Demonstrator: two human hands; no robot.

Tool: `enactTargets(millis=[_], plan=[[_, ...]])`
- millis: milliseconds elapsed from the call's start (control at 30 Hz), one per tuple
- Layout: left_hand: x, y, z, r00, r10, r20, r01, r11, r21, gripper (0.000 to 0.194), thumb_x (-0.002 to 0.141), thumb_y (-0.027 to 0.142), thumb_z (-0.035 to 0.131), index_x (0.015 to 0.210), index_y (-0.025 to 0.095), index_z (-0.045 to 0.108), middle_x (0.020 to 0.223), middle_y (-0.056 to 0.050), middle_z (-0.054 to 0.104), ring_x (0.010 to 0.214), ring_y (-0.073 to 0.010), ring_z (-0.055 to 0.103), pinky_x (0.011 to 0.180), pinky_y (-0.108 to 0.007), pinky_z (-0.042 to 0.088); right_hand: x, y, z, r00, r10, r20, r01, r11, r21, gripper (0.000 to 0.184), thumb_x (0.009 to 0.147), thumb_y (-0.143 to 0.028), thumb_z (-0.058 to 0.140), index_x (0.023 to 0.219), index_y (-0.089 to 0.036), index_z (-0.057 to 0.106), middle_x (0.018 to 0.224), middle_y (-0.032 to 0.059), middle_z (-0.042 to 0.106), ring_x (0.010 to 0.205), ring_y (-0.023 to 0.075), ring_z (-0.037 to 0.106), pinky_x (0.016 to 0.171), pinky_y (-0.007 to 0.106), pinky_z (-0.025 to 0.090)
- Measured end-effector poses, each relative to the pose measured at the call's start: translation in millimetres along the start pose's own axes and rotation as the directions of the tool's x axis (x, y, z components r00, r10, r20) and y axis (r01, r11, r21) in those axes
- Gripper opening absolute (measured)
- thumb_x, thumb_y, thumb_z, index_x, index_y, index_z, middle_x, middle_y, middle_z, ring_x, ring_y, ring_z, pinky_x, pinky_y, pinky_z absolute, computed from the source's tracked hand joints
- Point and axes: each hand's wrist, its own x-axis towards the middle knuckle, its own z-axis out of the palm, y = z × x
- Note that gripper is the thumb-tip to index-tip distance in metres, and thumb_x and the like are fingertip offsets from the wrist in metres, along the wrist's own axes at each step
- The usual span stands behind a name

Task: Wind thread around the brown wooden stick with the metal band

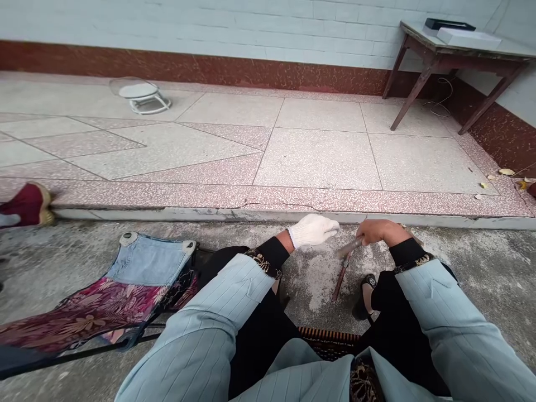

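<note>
My left hand (314, 229) wears a white knitted glove and reaches in front of the step edge. Its fingers are drawn together in a pinch; whatever they hold, if anything, is hidden. Bare and closed, my right hand (374, 231) grips a greyish, blurred, flat long tool (350, 246) that points down and left. The tool's kind cannot be made out. Beneath its end, a thin reddish-brown rod (341, 279) stands or leans at a slant over the concrete. The two hands are a short distance apart.
A raised tiled step (318, 162) runs across ahead. A folding chair (142, 259) with denim and floral cloth is on the left, near another person's red shoe (29, 204). Farther off are a white stool (148, 99) and a wooden table (431, 53) holding boxes. Small scraps (506, 172) lie right.
</note>
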Motion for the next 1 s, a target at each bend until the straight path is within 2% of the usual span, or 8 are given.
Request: enactTargets(millis=[100,200,300,467,600,767,900,1000], plan=[[0,-7,-9.1,0.998,-0.062,-0.024,0.061,0.997,-0.044,0.028,0.093,0.036,0.043,0.104,0.024,0.066,0.094,-0.004,0.071,0.082,-0.0198,0.064,0.067,-0.027,0.040,-9,-2,-2,0.902,-0.346,0.259,0.291,0.930,0.226,0.029,0.072,-0.022,0.073,0.100,-0.018,0.076,0.080,0.0030,0.071,0.071,0.0154,0.060,0.064,0.026,0.043],[0,-16,-15.6,0.991,-0.128,-0.037,0.115,0.960,-0.257,0.029,0.093,0.034,0.042,0.103,0.021,0.066,0.092,-0.002,0.070,0.081,-0.0176,0.062,0.070,-0.025,0.041,-29,13,-15,0.793,-0.609,-0.022,0.515,0.650,0.559,0.050,0.075,-0.035,0.073,0.121,-0.016,0.068,0.103,0.0054,0.070,0.087,0.0175,0.062,0.077,0.029,0.047],[0,-18,-16.6,0.992,-0.122,-0.042,0.096,0.916,-0.389,0.031,0.093,0.032,0.039,0.100,0.018,0.065,0.091,-0.002,0.068,0.081,-0.0153,0.060,0.073,-0.024,0.042,-44,33,-26,0.829,-0.384,-0.407,0.556,0.490,0.671,0.050,0.078,-0.040,0.070,0.120,-0.012,0.067,0.097,0.0067,0.068,0.080,0.0169,0.060,0.074,0.031,0.047],[2,-3,-8.4,0.998,-0.052,-0.027,0.033,0.877,-0.480,0.028,0.092,0.031,0.040,0.097,0.018,0.063,0.087,0.000,0.064,0.077,-0.0127,0.057,0.073,-0.023,0.041,-26,39,-22,0.819,-0.031,-0.573,0.532,0.416,0.737,0.041,0.077,-0.041,0.067,0.107,-0.014,0.068,0.083,0.0038,0.065,0.068,0.0134,0.054,0.065,0.027,0.044],[2,9,-2.3,0.999,0.017,-0.030,-0.032,0.781,-0.624,0.026,0.092,0.033,0.042,0.094,0.016,0.061,0.088,-0.001,0.063,0.075,-0.0112,0.055,0.073,-0.023,0.042,-6,29,-18,0.815,0.164,-0.556,0.405,0.526,0.748,0.037,0.080,-0.034,0.059,0.109,-0.012,0.065,0.083,0.0063,0.064,0.066,0.0137,0.053,0.060,0.026,0.041],[-1,14,0.0,0.997,0.031,0.064,0.038,0.536,-0.844,0.028,0.092,0.037,0.045,0.093,0.014,0.059,0.076,-0.002,0.060,0.064,-0.0096,0.053,0.066,-0.023,0.045,-4,18,-18,0.754,0.204,-0.624,0.062,0.924,0.376,0.030,0.087,-0.029,0.053,0.113,-0.018,0.065,0.094,0.0111,0.067,0.080,0.0206,0.058,0.070,0.031,0.042],[1,14,-1.5,0.995,-0.004,0.101,0.088,0.535,-0.840,0.024,0.090,0.034,0.050,0.090,0.013,0.062,0.069,-0.001,0.060,0.060,-0.0092,0.053,0.063,-0.023,0.045,-11,18,-14,0.970,-0.007,-0.242,0.007,1.000,-0.002,0.017,0.078,-0.016,0.064,0.092,-0.017,0.074,0.086,0.0105,0.069,0.079,0.0215,0.060,0.073,0.033,0.043],[6,9,-1.2,0.991,-0.019,0.134,0.124,0.529,-0.840,0.021,0.088,0.031,0.053,0.089,0.012,0.064,0.069,-0.002,0.062,0.059,-0.0095,0.055,0.062,-0.023,0.045,-24,26,-15,0.928,-0.326,0.182,0.278,0.929,0.245,0.024,0.071,-0.020,0.073,0.094,-0.018,0.076,0.078,0.0033,0.069,0.073,0.0179,0.061,0.071,0.030,0.046]])
